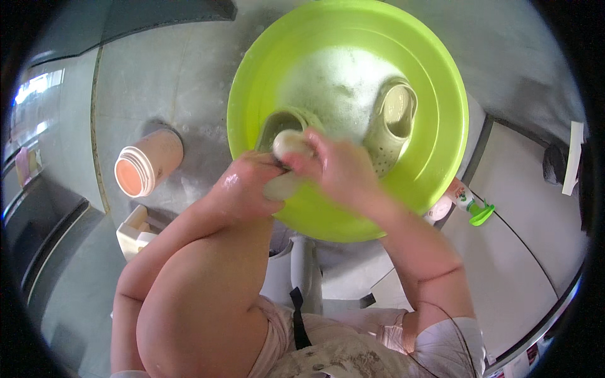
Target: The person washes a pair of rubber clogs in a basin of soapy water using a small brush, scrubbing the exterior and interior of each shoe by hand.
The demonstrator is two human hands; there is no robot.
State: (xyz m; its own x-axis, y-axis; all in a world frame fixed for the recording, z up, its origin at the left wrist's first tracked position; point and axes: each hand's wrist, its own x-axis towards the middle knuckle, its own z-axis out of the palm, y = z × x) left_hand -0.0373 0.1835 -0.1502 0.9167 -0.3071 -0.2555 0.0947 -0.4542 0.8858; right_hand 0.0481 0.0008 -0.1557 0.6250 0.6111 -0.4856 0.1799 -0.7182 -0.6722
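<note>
My left hand [242, 186] is closed around a pale beige clog [283, 120], holding it over the near left part of a lime-green basin [246, 101]. In my right hand [343, 167], blurred by motion, is a pale rounded object [292, 145], pressed against the clog near my left fingers. The blur hides its exact kind. A second clog [391, 120] with small holes rests in the basin on the right, its opening facing up. White suds [343, 69] cover the water.
Left of the basin stands an open orange container [154, 160] on the grey tiled floor [135, 82]. Nearer is a small white box [135, 233]. A spray bottle with a green head [481, 214] lies at the right, beside a white panel [504, 264].
</note>
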